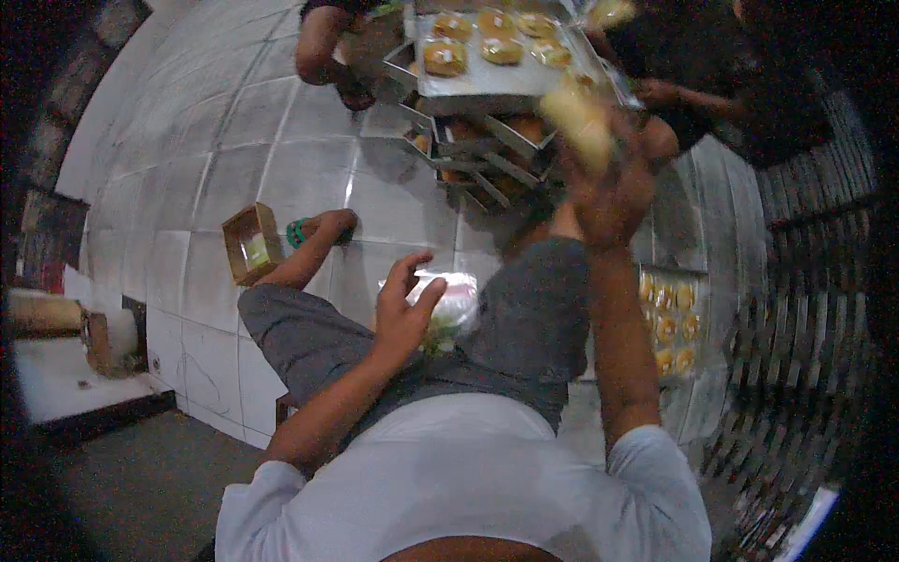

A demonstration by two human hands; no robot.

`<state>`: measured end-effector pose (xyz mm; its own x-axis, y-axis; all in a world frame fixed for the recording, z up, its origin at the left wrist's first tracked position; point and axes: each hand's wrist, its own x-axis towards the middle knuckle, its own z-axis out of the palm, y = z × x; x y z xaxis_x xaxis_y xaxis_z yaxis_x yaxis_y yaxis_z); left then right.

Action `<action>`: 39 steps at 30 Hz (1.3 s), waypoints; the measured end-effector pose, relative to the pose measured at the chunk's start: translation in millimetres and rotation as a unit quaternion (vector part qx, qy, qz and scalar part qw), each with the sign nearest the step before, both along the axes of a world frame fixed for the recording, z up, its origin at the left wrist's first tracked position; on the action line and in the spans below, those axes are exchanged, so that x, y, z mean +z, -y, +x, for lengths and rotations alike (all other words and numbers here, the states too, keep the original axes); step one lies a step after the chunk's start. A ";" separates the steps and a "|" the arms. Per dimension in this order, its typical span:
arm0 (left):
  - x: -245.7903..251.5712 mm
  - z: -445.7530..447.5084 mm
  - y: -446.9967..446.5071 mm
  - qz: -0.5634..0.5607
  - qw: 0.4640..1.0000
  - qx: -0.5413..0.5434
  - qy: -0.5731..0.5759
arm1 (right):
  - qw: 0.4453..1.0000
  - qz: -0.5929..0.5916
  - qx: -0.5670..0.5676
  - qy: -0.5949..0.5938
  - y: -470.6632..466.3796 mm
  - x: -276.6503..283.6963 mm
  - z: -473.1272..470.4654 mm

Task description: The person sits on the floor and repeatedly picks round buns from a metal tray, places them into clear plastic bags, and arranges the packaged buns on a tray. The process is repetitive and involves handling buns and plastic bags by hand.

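My right hand [614,193] is stretched forward, smeared by motion, and seems to grip a pale yellow bun [579,126]. That bun is near the right front corner of a metal tray [484,84] bearing several wrapped buns [444,57]. Over my lap, my left hand [407,305] has its thumb and fingers apart and holds nothing that I can see. Beside it, between my thighs, lie clear plastic bags [456,291] with green print. Whether the left fingers touch the bags, I cannot tell.
Beneath the upper tray is a crooked stack of metal trays [484,151] with buns. Another tray of buns [667,327] lies on the floor at right. An open cardboard box [251,244] stands near my left foot. A person in dark clothes [702,63] sits across, with another person's arm [319,49] at left.
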<state>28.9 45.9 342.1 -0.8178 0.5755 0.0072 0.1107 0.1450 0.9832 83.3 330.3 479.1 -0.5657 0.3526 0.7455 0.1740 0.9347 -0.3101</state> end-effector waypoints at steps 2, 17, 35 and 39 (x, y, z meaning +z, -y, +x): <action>-8.2 -7.9 29.0 -0.052 0.998 0.023 0.001 | 0.991 0.110 0.075 -0.027 -59.5 27.5 -59.4; -45.2 -54.2 75.4 -0.031 0.981 0.105 0.159 | 0.471 -0.863 0.073 -0.169 -36.6 -143.1 -244.6; -54.3 -62.4 77.8 -0.008 0.979 0.078 0.186 | 0.551 -0.744 -0.087 -0.368 78.9 -56.9 280.5; -62.8 -65.5 82.7 -0.058 0.981 0.074 0.172 | 0.524 -0.704 -0.132 -0.460 117.4 -91.1 364.5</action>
<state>-36.6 -36.8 279.3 -0.8343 0.4319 -0.3426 -0.2560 0.2470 0.9346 447.9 212.9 388.0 0.0127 0.8955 -0.4448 -0.5892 -0.3527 -0.7269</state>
